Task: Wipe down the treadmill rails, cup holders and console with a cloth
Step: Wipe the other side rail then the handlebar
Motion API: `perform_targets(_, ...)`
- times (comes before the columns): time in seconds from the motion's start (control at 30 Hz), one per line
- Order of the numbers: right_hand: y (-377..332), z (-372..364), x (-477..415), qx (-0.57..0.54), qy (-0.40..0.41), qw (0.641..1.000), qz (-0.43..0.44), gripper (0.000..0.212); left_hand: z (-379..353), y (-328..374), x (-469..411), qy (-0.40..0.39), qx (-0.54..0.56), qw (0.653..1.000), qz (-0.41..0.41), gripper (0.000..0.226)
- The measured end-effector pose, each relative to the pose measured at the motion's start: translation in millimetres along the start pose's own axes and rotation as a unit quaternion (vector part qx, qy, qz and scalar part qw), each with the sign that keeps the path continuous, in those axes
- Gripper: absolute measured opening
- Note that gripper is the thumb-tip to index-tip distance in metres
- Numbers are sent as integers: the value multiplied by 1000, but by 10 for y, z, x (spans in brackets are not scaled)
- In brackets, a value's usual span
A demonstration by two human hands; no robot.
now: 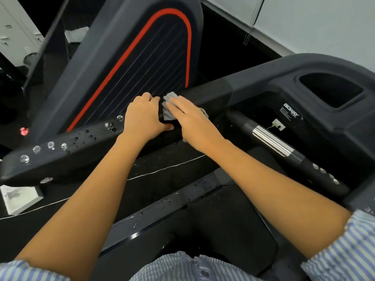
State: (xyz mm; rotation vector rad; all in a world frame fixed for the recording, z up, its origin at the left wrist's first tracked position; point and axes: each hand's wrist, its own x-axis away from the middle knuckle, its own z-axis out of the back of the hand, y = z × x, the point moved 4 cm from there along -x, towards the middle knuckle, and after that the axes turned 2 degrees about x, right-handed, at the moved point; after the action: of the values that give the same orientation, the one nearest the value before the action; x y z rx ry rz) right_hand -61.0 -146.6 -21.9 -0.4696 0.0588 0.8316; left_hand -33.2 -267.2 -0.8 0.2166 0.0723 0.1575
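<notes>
Your right hand (190, 118) lies flat on the cloth (168, 115), fingers straight and close together, pressing it onto the top of the rail (81, 142). That looks chosen to spread pressure over a wide patch for wiping rather than to pinch the fabric. The cloth is bunched, with corners poking out past your fingertips and at the far side of the rail.

Your left hand (143, 116) sits just beside it on the rail, fingers curled over the top and thumb underneath. It likely braces you and steadies the rail against the push.

The rail's long axis runs from your lower left up and rightward to where it joins the console body, so your strokes should follow that line. Along the rail, on the near side of your left hand, droplets (50, 145) sit unwiped; I judge that stretch comes next. The cup holder (332, 90) lies well beyond the rail's far end, not yet reached.
</notes>
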Motion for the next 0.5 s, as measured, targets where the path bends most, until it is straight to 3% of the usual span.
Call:
perform_targets(0.17,313,-85,185,29,57,993,-101,85,-3,-5,-2,-15,-16,1000,1,81)
perform_targets(0.27,183,-210,200,39,77,984,-155,91,-7,-7,-7,-16,-21,1000,-1,81)
perform_targets(0.4,-103,-548,316,27,92,992,-87,68,5,-6,-31,-26,-22,999,-13,76)
perform_targets(0.5,-93,-610,444,20,111,989,-92,93,19,-6,-35,-34,-25,999,-17,77)
